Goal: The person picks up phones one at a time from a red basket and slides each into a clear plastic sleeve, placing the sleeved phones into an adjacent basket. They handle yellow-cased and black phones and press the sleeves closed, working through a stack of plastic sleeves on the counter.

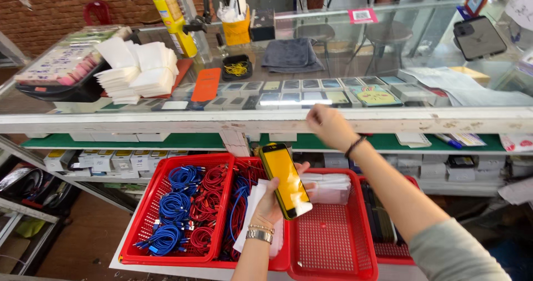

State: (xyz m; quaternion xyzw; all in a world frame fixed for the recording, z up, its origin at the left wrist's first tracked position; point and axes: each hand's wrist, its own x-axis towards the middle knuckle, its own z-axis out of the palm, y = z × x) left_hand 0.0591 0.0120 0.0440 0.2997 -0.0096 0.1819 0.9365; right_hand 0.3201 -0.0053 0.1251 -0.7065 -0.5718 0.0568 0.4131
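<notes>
left hand [272, 203] grips yellow phone [285, 180] and white paper above red baskets [333, 242] | right hand [328, 125], blurred, grip unclear, at 1 o'clock by counter edge [166, 120] | advice: keep phone level, thumb firm

The phone [285, 181] has a glossy yellow face. The baskets [333, 242] are red plastic mesh, the counter [388, 53] is smooth glass. The paper napkins [139, 70] look soft and matt.
</notes>
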